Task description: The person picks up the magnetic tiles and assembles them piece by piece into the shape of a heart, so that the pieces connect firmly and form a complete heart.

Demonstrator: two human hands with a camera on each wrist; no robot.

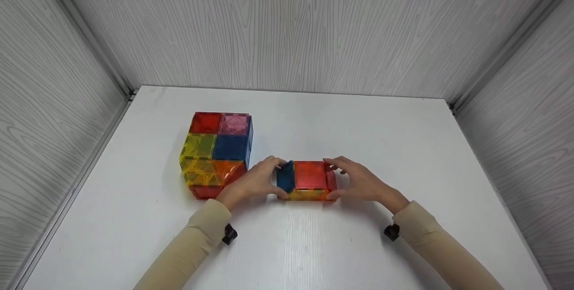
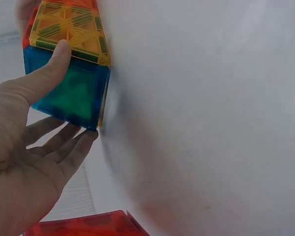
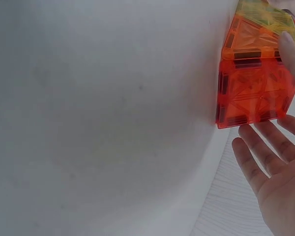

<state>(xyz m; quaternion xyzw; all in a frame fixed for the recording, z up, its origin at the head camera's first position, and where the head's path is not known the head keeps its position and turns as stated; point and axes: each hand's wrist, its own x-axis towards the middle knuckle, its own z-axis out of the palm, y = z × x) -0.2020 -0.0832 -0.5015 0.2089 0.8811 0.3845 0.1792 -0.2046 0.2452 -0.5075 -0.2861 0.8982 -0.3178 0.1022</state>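
A small box of see-through magnetic tiles (image 1: 309,175) lies on the white table, red on top, with yellow and orange tiles along its near side. My left hand (image 1: 255,180) grips its blue end tile (image 2: 69,91), the thumb on the near side and the fingers round the far edge. At the other end, my right hand (image 1: 362,183) holds the box by its red end tile (image 3: 255,93), thumb at the near side and fingertips at the far edge.
Just left of my left hand stands a larger block of magnetic tiles (image 1: 231,147) in red, pink, yellow, blue and orange. Pale wood-grain panels (image 1: 287,25) rise behind the white table (image 1: 296,245) and on both sides.
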